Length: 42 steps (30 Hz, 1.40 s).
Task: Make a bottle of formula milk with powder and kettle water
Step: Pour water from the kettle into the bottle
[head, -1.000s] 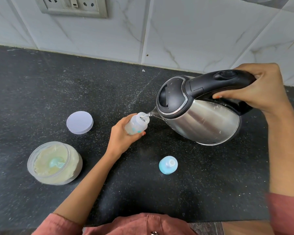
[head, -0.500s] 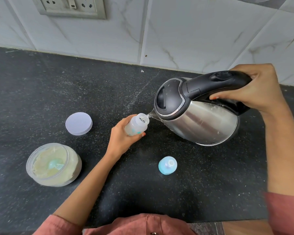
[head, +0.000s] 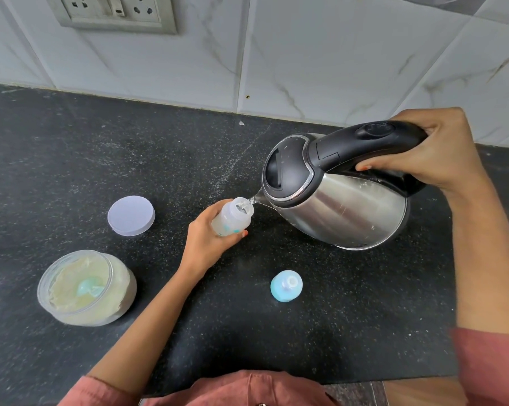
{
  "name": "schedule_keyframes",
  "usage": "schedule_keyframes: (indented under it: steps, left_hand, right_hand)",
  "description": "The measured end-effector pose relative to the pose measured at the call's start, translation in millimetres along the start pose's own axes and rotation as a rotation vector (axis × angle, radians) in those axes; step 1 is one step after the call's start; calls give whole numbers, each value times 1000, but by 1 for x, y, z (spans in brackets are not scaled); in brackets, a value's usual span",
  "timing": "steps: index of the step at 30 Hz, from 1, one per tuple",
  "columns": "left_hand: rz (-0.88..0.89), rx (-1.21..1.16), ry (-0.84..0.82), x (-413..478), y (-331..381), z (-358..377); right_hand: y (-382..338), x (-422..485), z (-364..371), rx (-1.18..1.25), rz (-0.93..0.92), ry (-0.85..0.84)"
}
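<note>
The small translucent bottle [head: 232, 216] is held above the black counter [head: 71, 159], near its centre, tilted with its open mouth facing up and to the right. The left hand [head: 205, 244] grips the bottle from below and behind; its fingers are curled round the lower body, with the thumb tip showing at the right side of the bottle. The spout of the steel kettle [head: 344, 206] sits just beside the bottle mouth, and a thin stream of water [head: 251, 199] runs from the spout into the opening. The kettle is tipped toward the bottle and lifted off the counter, its black lid closed. The right hand [head: 426, 150] holds the black handle [head: 361, 145] at the rear end, fingers wrapped over the top and fingertips curled underneath. A blue bottle cap [head: 286, 285] lies on the counter in front of the kettle, apart from both hands. To the left, a round pale lid [head: 131, 211] lies flat on the counter. Nearer the front left edge stands an open jar [head: 86, 288] of pale powder with a blue-green scoop [head: 89, 287] lying in it. A tiled wall [head: 306, 54] runs behind the counter, with a socket panel [head: 115, 13] at upper left. Reddish sleeves [head: 490, 367] cover both upper arms.
</note>
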<state>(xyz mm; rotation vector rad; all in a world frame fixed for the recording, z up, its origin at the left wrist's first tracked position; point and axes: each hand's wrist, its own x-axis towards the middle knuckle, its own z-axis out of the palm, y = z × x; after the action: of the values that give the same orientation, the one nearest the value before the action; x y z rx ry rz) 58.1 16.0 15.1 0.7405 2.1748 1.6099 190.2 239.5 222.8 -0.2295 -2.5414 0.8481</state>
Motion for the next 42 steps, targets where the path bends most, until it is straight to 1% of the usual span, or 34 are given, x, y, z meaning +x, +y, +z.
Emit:
schedule_keyframes:
  steps: [16, 23, 35, 42]
  left_hand:
    - [-3, -37, 5, -1, 0, 2]
    - [-6, -61, 13, -1, 3, 1]
    - [-10, -145, 7, -2, 13, 4]
    - [-22, -168, 6, -2, 17, 6]
  right_hand:
    - [0, 0, -3, -3, -17, 0]
    - [4, -2, -1, -3, 31, 35]
    - [11, -15, 4, 138, 60, 67]
    - [19, -24, 3, 209, 90, 132]
